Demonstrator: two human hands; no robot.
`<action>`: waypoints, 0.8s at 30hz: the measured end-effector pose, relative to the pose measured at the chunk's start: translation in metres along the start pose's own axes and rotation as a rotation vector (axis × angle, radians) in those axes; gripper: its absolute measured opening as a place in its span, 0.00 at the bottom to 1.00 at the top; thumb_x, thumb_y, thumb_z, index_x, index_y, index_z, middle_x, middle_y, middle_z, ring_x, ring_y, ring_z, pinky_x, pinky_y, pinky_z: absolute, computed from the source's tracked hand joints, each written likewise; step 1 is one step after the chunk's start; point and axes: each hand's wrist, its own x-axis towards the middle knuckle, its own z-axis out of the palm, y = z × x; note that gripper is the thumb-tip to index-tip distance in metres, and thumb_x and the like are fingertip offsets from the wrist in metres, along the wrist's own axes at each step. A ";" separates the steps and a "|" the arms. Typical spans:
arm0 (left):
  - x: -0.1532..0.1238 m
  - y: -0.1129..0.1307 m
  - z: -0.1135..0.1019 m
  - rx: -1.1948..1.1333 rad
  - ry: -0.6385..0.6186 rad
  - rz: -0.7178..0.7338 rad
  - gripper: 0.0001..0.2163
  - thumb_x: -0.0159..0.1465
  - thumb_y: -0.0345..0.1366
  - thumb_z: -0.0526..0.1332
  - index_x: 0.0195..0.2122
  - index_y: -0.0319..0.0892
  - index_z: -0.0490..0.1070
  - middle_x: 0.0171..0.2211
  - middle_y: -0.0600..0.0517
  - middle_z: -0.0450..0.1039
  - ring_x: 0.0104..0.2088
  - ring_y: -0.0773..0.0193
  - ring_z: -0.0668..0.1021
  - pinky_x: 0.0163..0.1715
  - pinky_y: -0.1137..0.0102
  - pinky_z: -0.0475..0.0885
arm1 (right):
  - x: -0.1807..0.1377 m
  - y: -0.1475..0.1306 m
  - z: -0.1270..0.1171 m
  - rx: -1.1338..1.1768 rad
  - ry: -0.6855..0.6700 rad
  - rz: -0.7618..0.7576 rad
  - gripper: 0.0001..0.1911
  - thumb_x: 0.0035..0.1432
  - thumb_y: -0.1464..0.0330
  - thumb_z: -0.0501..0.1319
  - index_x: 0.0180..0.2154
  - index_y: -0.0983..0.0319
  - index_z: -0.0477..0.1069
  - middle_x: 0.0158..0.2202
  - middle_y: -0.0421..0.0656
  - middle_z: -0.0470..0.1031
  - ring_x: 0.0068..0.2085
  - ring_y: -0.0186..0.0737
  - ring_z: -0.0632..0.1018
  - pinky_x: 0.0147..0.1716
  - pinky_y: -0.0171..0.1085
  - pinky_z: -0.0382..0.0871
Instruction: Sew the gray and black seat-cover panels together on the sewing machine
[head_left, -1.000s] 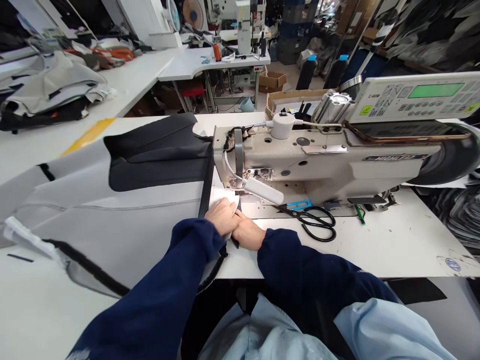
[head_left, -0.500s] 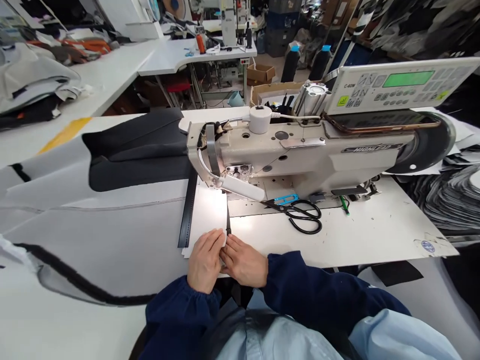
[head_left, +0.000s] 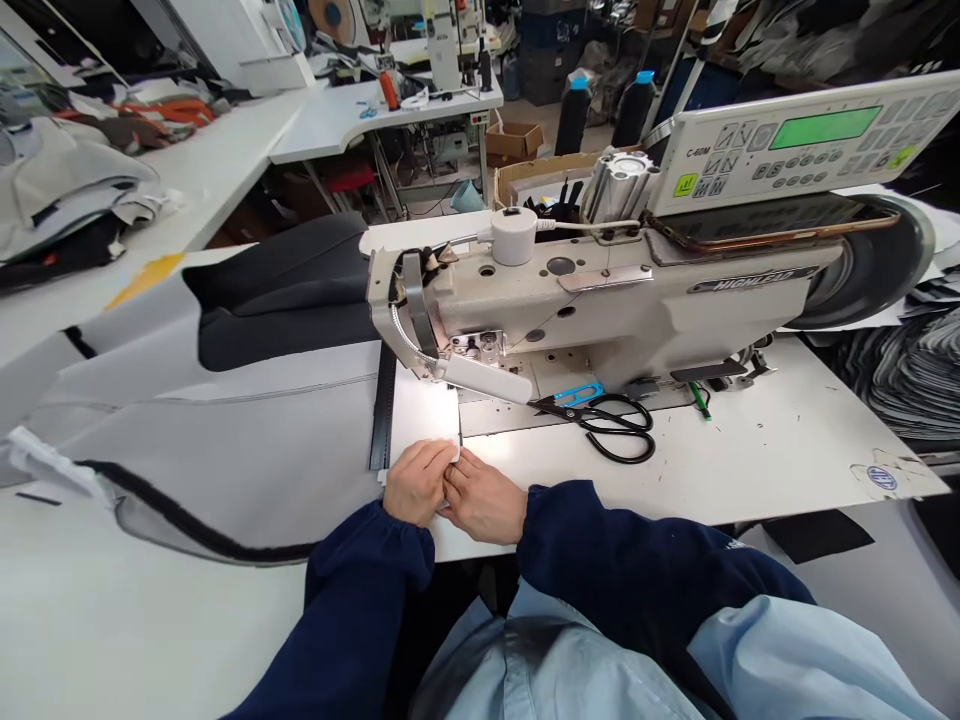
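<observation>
Head view: left hand (head_left: 416, 484) and right hand (head_left: 484, 497) close together on the table (head_left: 757, 475), grip pressed together, fingertips meeting at the near edge of a white sheet (head_left: 421, 415); firm pinch or flat pressure impossible to tell. Sheet flat on the table, below the sewing machine head (head_left: 600, 290), with a black strip (head_left: 383, 420) just beside its left edge. Risk: sheet creasing or sliding out of line with the strip under uneven finger pressure. Second risk: drag from the grey-and-black fabric panel (head_left: 225, 420) draped to the left. Tailor's shears (head_left: 619, 435) and blue-handled thread snips (head_left: 577, 395) right of the hands, apart from them. Obstruction: LED lamp bar (head_left: 484, 380), low over the sheet's far end.
</observation>
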 end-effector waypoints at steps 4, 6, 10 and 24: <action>0.005 -0.013 0.006 -0.015 -0.059 -0.002 0.16 0.59 0.22 0.48 0.37 0.38 0.74 0.37 0.50 0.77 0.38 0.64 0.77 0.41 0.70 0.74 | 0.008 0.009 0.004 0.007 -0.002 -0.009 0.21 0.62 0.63 0.53 0.44 0.76 0.71 0.44 0.59 0.72 0.51 0.56 0.70 0.55 0.54 0.61; 0.007 -0.021 0.009 -0.024 -0.091 -0.009 0.17 0.58 0.22 0.47 0.37 0.38 0.74 0.38 0.50 0.77 0.39 0.64 0.77 0.43 0.70 0.74 | 0.012 0.015 0.005 0.016 0.008 -0.008 0.21 0.62 0.64 0.52 0.44 0.77 0.70 0.44 0.60 0.72 0.51 0.57 0.69 0.53 0.54 0.62; 0.011 -0.034 0.016 -0.042 -0.119 -0.006 0.18 0.58 0.22 0.46 0.38 0.38 0.74 0.39 0.50 0.77 0.41 0.65 0.77 0.47 0.71 0.73 | 0.018 0.025 0.007 0.021 0.025 -0.010 0.21 0.62 0.65 0.52 0.45 0.78 0.69 0.44 0.61 0.71 0.51 0.57 0.70 0.53 0.53 0.63; 0.029 -0.059 0.044 -0.045 -0.167 0.012 0.16 0.58 0.22 0.48 0.39 0.39 0.74 0.39 0.49 0.77 0.42 0.63 0.77 0.45 0.69 0.73 | 0.019 0.044 -0.004 0.056 0.030 0.018 0.18 0.62 0.66 0.52 0.47 0.72 0.69 0.49 0.56 0.71 0.53 0.50 0.68 0.54 0.48 0.62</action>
